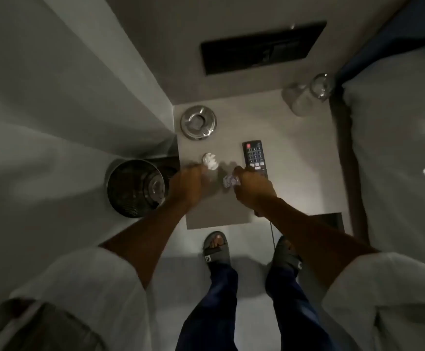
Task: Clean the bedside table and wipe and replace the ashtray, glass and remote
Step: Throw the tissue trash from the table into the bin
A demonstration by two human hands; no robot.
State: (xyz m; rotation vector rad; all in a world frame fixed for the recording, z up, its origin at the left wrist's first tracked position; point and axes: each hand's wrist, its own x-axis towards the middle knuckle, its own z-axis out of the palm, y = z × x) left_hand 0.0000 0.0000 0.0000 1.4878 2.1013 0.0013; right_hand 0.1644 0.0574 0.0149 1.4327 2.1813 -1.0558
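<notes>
The grey bedside table (294, 158) fills the middle of the view. A round metal ashtray (198, 122) stands at its far left corner. A black remote (255, 158) lies lengthwise near the middle. A clear glass (321, 87) stands at the far right corner against the wall. My left hand (188, 184) is blurred and reaches over the left edge, touching a crumpled white paper ball (210, 161). My right hand (253, 187) is closed around another crumpled paper (229, 182), right beside the remote's near end.
A metal mesh waste bin (135, 188) stands on the floor left of the table. A bed with white bedding (396, 153) borders the right side. A black panel (262, 46) is set in the wall behind. My sandalled feet (216, 248) stand at the table's front edge.
</notes>
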